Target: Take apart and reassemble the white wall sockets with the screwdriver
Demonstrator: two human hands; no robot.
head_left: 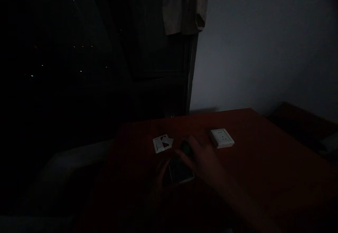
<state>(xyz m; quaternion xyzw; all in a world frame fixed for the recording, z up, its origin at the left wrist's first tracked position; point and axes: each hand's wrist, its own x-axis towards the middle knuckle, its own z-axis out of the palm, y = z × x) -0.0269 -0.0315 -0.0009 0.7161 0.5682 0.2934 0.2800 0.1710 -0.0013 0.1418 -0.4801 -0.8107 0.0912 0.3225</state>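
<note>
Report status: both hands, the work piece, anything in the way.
Right hand closed around dark green object, shape unclear. Left hand beside dark, pale-edged piece, contact unclear. White square socket and white square frame beyond, seemingly not obstructing.

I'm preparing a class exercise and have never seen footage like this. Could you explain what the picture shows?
There is no machine here: these are a person's bare hands, seen by a camera worn on the head, looking forward and down. The room is very dark.

On the reddish table lie a white frame with a pale piece across it and, farther right, a white socket. Nearer the camera is a dark box.

The right hand holds something green above the box. The left hand is at the box's left side; its grip is too dim to judge.
</note>
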